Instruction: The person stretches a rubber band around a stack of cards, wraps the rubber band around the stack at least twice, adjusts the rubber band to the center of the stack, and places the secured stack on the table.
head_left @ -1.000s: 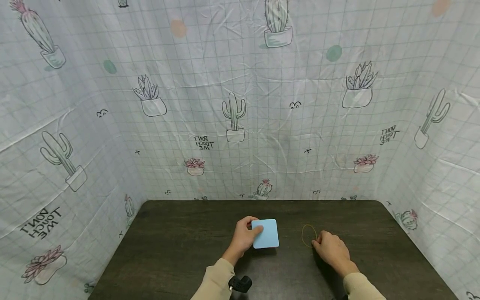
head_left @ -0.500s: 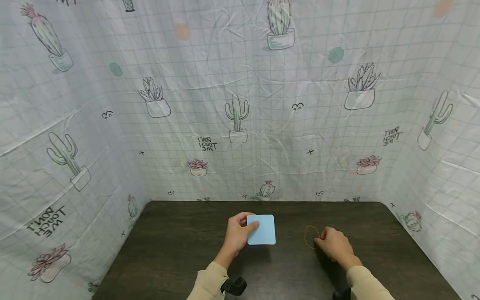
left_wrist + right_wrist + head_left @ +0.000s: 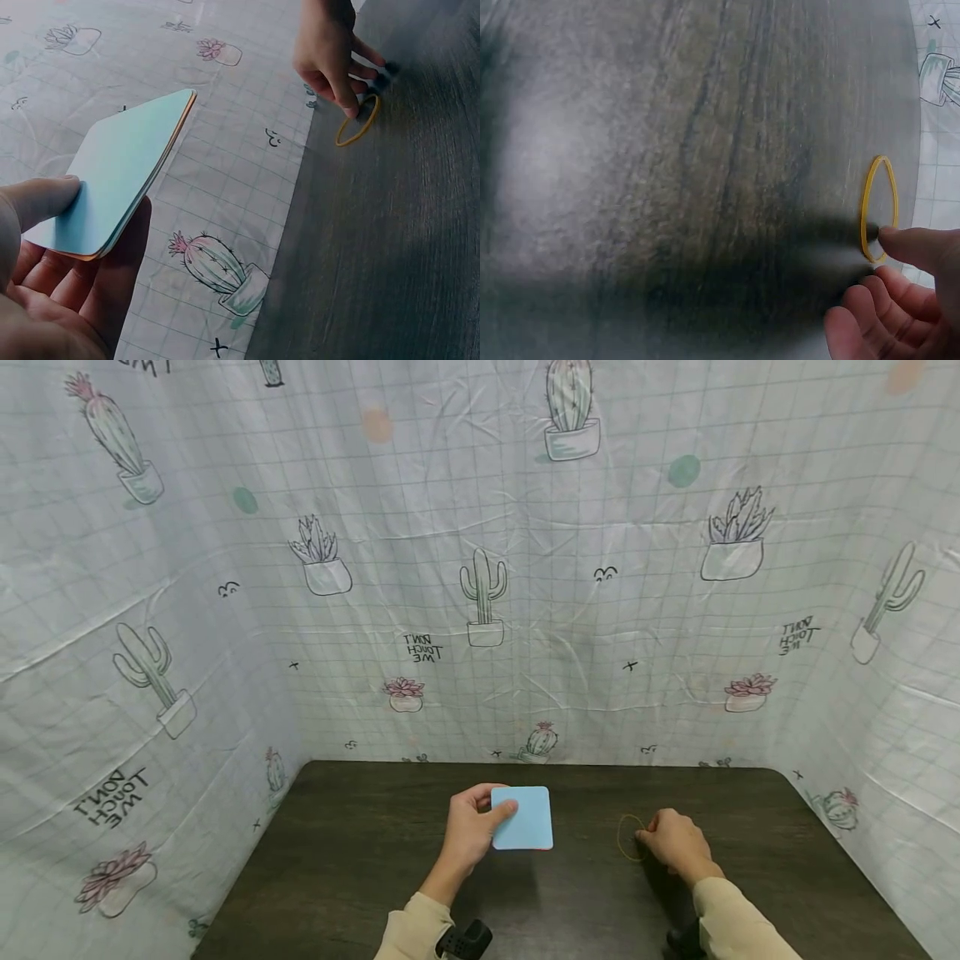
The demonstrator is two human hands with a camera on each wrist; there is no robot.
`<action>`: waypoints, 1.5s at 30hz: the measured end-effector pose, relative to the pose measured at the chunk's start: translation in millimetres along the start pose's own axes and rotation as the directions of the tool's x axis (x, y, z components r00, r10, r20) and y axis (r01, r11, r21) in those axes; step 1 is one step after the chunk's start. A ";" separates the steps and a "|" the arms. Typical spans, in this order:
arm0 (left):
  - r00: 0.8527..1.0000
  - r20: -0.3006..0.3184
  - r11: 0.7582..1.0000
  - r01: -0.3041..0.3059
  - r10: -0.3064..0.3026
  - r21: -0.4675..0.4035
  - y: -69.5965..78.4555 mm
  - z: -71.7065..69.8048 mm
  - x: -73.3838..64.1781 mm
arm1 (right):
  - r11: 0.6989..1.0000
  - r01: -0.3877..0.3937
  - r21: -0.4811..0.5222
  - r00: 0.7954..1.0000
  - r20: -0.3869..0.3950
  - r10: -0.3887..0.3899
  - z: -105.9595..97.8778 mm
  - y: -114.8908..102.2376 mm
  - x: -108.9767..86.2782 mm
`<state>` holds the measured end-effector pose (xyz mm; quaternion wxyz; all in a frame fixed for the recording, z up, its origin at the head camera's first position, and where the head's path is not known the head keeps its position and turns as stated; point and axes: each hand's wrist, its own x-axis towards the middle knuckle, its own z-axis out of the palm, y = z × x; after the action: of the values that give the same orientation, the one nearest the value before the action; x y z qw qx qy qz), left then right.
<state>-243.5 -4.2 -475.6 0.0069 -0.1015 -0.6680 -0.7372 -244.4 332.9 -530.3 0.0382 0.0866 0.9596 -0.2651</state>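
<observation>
A thin stack of square light-blue cards point(image 3: 525, 818) with rounded corners is held in my left hand point(image 3: 463, 835), raised over the table. The thumb lies across its face and the fingers support it from behind. The left wrist view shows orange along the lower edge of the stack point(image 3: 131, 165). Down at the table, my right hand point(image 3: 678, 843) is at a yellow rubber band point(image 3: 865, 202). The thumb tip crosses into the loop, the curled forefinger sits outside its lower end, and together they grip the edge. The other fingers curl beneath.
The dark wood-grain table point(image 3: 360, 860) extends to both sides of the hands. A white grid cloth point(image 3: 525, 677) printed with cacti hangs behind and at both sides. A black strap point(image 3: 465, 939) is on the left wrist, over a beige sleeve.
My left hand has moved the stack a little left and up. My right fingertips have shifted slightly farther back along the rubber band, which stays nearly in place. The head view has turned slightly left.
</observation>
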 end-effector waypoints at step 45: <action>1.000 -0.024 1.000 -0.006 0.006 -0.004 -5.2 7.8 -2.5 | -0.301 -0.432 0.850 0.673 0.082 -0.735 -16.2 -6.7 5.3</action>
<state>-240.7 3.7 -480.5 0.0168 -0.0947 -0.6662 -0.7396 -251.4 336.3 -513.7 0.2604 -0.1855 0.2338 -0.9182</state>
